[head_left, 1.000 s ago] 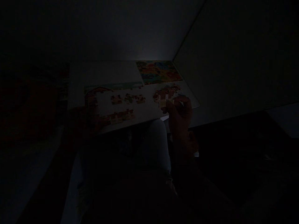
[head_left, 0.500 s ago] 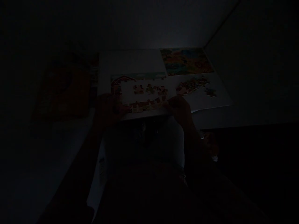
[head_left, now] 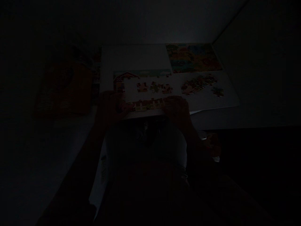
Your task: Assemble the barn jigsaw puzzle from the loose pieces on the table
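Note:
The scene is very dark. A partly joined jigsaw puzzle (head_left: 143,73) lies on a white board (head_left: 131,56), its top strip showing a red barn and sky. Along the near edge runs a joined strip of fence pieces (head_left: 147,105). My left hand (head_left: 111,105) rests over the strip's left end, fingers stretched towards it. Over the right end lies my right hand (head_left: 176,108), its fingers laid on the pieces and hiding that corner. Inside the frame of pieces sit a few loose puzzle pieces (head_left: 154,87).
A heap of puzzle pieces (head_left: 197,84) lies on the right of the board, with a single piece (head_left: 217,91) beside it. A colourful picture sheet (head_left: 192,58) is at the back right. An orange package (head_left: 64,89) lies to the left.
My right hand has shifted slightly left and now covers more of the strip's right end. My left hand stays about where it was. The view has tilted slightly.

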`<state>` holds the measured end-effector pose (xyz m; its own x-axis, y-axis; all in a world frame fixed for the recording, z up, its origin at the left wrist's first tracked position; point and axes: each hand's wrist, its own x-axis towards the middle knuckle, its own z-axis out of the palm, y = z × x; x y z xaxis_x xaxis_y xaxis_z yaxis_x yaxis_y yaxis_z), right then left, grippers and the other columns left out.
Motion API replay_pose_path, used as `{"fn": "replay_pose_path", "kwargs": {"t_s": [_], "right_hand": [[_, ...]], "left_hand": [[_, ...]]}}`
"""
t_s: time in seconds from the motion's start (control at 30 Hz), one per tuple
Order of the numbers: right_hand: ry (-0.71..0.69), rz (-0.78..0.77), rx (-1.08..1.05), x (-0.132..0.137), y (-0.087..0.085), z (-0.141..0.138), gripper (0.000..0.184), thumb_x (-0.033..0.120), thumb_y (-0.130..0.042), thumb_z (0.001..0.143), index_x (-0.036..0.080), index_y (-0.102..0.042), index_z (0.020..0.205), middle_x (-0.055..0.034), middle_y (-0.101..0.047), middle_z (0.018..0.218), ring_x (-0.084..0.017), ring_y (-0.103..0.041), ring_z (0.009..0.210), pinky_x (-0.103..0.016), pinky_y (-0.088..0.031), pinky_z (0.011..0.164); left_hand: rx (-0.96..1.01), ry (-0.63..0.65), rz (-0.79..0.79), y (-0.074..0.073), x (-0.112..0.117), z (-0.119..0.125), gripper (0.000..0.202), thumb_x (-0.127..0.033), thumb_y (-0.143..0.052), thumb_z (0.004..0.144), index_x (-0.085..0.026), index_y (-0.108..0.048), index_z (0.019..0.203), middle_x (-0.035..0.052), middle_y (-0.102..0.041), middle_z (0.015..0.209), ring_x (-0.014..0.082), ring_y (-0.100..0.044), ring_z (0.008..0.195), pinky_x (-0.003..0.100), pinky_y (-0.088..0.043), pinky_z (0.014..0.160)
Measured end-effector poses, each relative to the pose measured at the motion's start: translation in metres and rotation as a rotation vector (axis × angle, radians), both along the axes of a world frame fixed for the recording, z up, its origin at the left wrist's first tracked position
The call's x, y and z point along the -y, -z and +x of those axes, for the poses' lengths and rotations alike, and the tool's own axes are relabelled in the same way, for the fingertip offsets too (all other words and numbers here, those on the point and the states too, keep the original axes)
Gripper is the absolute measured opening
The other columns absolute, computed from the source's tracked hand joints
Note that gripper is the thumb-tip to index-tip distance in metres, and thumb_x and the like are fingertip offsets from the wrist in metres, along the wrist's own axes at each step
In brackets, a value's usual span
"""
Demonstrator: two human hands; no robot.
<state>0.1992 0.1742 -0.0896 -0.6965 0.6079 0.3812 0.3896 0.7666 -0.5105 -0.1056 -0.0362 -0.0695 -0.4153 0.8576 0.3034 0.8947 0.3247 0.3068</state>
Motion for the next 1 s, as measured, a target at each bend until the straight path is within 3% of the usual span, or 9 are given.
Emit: {"fn": "replay_pose_path", "kwargs": {"t_s": [0.2, 0.77, 0.87, 1.0], "right_hand": [[-0.083, 0.059, 0.185, 0.021, 0.001, 0.001, 0.053, 0.052, -0.062, 0.114, 0.037, -0.064, 0.165, -0.0101, -0.064, 0.171, -0.039, -0.055, 0.158, -0.064, -0.042, 0.130], [-0.111, 0.101, 0.252, 0.032, 0.000, -0.002, 0.063, 0.057, -0.062, 0.114, 0.038, -0.055, 0.173, -0.0112, -0.058, 0.176, -0.040, -0.052, 0.160, -0.063, -0.040, 0.129], [-0.117, 0.103, 0.253, 0.023, -0.001, -0.003, 0.059, 0.055, -0.062, 0.113, 0.036, -0.060, 0.169, -0.0118, -0.060, 0.174, -0.040, -0.053, 0.157, -0.062, -0.042, 0.127], [-0.034, 0.098, 0.189, -0.024, -0.001, -0.011, 0.051, 0.050, -0.059, 0.114, 0.033, -0.067, 0.161, -0.0142, -0.067, 0.163, -0.039, -0.060, 0.149, -0.061, -0.045, 0.124]], "left_hand": [[0.023, 0.002, -0.020, -0.002, 0.000, 0.000, 0.079, -0.080, -0.072, 0.096, -0.029, -0.060, 0.154, 0.0183, -0.062, 0.153, 0.0473, -0.054, 0.151, 0.068, -0.042, 0.128], [0.022, -0.007, -0.005, 0.000, -0.001, 0.000, 0.079, -0.078, -0.073, 0.095, -0.026, -0.062, 0.154, 0.0202, -0.064, 0.154, 0.0475, -0.055, 0.151, 0.067, -0.042, 0.128], [0.020, 0.005, -0.007, 0.000, -0.002, -0.001, 0.076, -0.073, -0.074, 0.096, -0.027, -0.062, 0.156, 0.0193, -0.064, 0.158, 0.0469, -0.055, 0.153, 0.067, -0.042, 0.129], [0.033, 0.087, -0.006, -0.001, -0.002, -0.004, 0.074, -0.066, -0.073, 0.099, -0.029, -0.059, 0.161, 0.0159, -0.059, 0.170, 0.0428, -0.051, 0.161, 0.064, -0.039, 0.135]]}}
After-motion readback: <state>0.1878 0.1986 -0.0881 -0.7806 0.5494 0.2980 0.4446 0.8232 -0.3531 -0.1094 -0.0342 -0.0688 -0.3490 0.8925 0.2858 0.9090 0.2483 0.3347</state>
